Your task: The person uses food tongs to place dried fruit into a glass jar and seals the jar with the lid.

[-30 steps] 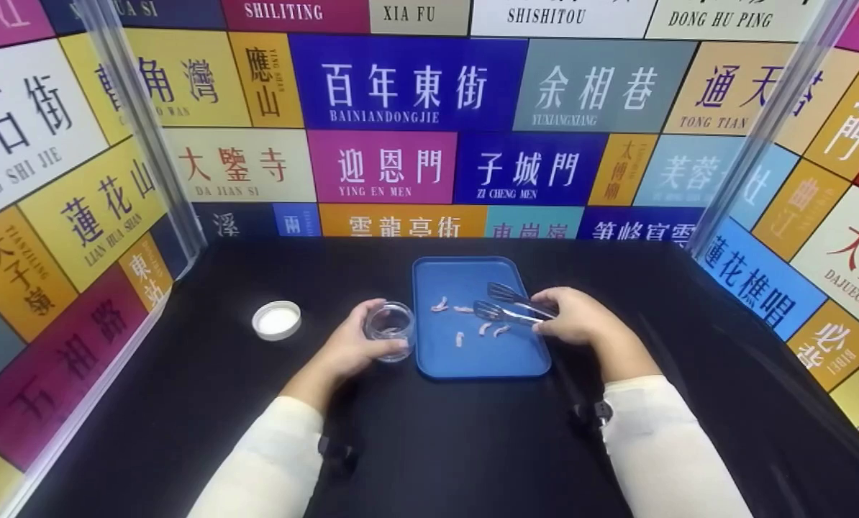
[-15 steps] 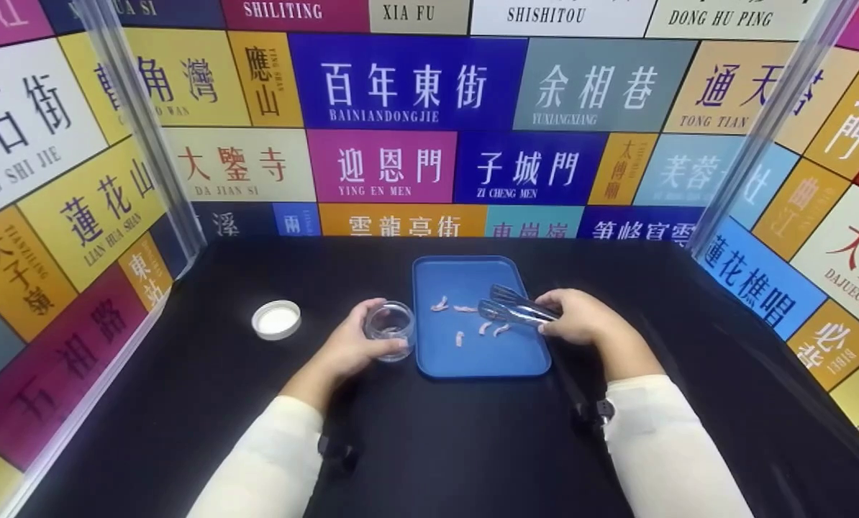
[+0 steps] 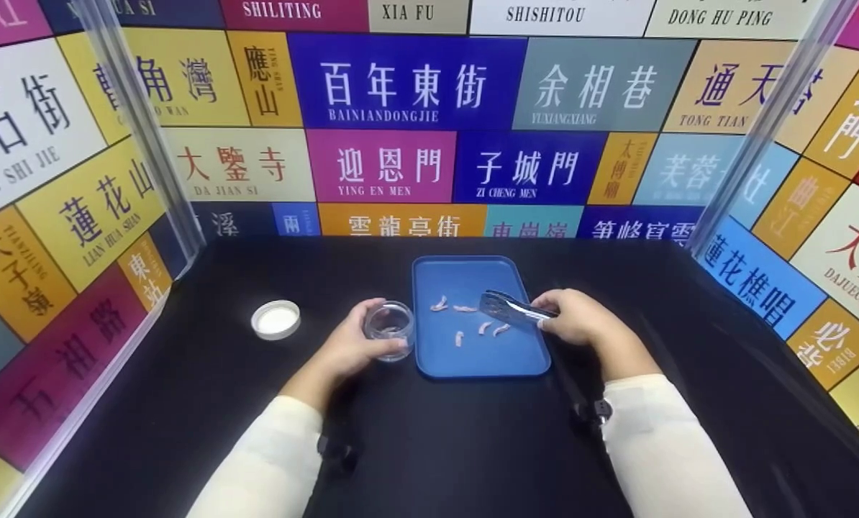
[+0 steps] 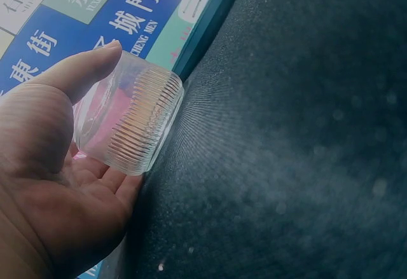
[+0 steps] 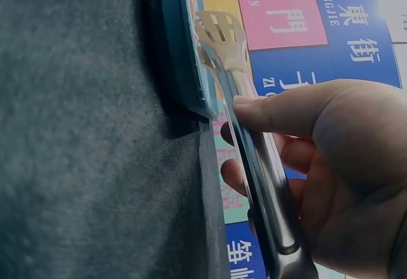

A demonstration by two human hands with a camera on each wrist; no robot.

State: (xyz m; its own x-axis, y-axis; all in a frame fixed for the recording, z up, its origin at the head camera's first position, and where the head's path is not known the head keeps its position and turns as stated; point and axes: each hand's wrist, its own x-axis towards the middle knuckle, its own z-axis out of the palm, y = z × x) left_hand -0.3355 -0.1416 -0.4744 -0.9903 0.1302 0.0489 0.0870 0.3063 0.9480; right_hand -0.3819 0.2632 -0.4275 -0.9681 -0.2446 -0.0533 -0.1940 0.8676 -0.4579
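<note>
My left hand [image 3: 355, 344] grips a clear glass jar [image 3: 391, 325] beside the left edge of a blue tray [image 3: 483, 360]. In the left wrist view, the thumb lies over the ribbed jar [image 4: 143, 120] and fingers pass beneath it. My right hand [image 3: 577, 316] holds metal tongs [image 3: 516, 309] at the tray's right side, their slotted heads drawn together over it. The right wrist view shows thumb and fingers pinching the tongs [image 5: 257, 164] along the arms. Several small pale pink curled pieces [image 3: 465, 309] lie on the tray, near the tong heads.
A white round lid [image 3: 276, 320] lies on the black tablecloth [image 3: 429, 446] left of the jar. Walls with colorful street-name signs [image 3: 408, 83] stand behind and at both sides, with clear corner posts [image 3: 152, 137].
The tongs' two heads have come together from a spread position and now overlap as one. The left hand and jar stay where they were; the pink pieces have not moved.
</note>
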